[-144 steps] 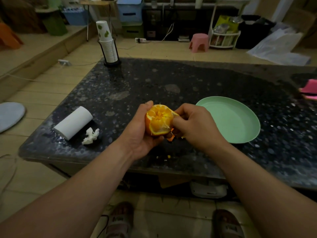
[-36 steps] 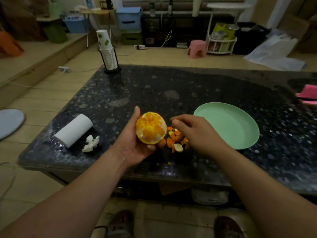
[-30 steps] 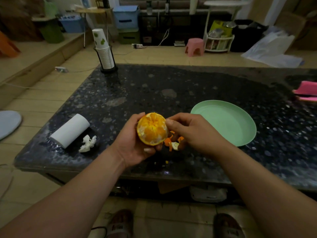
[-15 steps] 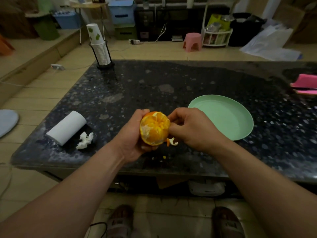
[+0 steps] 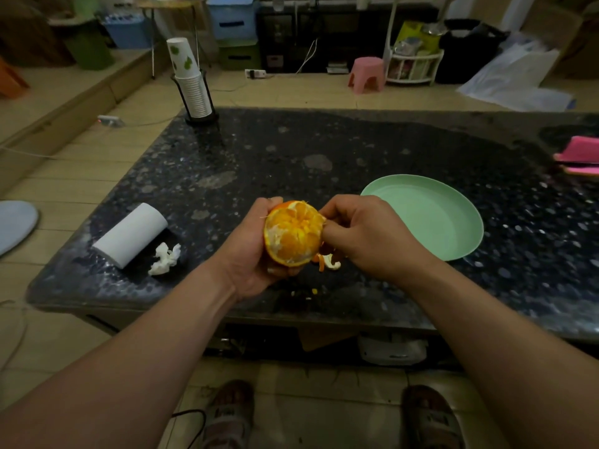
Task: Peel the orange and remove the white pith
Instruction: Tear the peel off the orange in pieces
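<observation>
A partly peeled orange (image 5: 293, 233) shows bare segments on top and patches of white pith on its left and lower side. My left hand (image 5: 251, 254) cups it from the left and below, above the near part of the dark stone table (image 5: 324, 150). My right hand (image 5: 366, 234) is at the orange's right side, its curled fingers pinching at the fruit's right edge. Loose peel pieces (image 5: 327, 262) lie on the table just under my right hand, partly hidden by it.
A pale green plate (image 5: 431, 215) sits right of my hands. A white paper roll (image 5: 131, 234) and a crumpled tissue (image 5: 165, 259) lie at the left. A stack of paper cups (image 5: 191, 82) stands at the far left corner. A pink object (image 5: 580, 155) rests at the right edge.
My right hand left the peel pieces on the table and came back up to the orange's right side. The left hand kept hold of the orange throughout.
</observation>
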### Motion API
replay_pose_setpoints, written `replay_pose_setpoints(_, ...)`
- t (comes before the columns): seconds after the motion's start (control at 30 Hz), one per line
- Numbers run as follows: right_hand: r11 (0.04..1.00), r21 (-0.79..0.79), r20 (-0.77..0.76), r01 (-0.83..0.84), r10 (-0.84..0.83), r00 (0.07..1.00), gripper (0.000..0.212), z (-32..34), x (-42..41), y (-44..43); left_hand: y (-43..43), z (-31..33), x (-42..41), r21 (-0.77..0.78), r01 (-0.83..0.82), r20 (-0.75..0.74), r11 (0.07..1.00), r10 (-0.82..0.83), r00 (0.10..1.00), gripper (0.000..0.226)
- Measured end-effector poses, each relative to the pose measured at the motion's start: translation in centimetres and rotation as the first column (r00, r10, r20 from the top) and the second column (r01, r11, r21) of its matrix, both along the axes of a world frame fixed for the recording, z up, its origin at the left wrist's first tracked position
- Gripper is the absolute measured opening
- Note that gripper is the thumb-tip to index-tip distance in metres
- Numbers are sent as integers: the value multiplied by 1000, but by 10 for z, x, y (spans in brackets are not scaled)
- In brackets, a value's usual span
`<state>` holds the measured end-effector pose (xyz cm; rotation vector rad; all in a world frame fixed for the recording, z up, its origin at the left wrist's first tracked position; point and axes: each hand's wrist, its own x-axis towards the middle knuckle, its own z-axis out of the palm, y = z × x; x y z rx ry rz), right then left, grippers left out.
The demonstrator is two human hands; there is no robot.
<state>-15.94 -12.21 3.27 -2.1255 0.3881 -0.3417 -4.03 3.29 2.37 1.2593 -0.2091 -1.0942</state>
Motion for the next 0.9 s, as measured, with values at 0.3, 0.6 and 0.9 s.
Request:
replay_pose_setpoints(0.3,964,264,10,-30,28,1000,9,1,1,-1,5,-3,6,-22,44,-64,999,-45,997,50)
replay_pose_setpoints(0.6,979,-201,-50,-25,15,999,6,2,0,-4,4,4,2,53,149,46,987,-151,987,65)
replay_pose_setpoints(0.9,969,243,19,-49,46,999,6,8,0,-3,9,5,6,-68,178,3,982,-178,984,58)
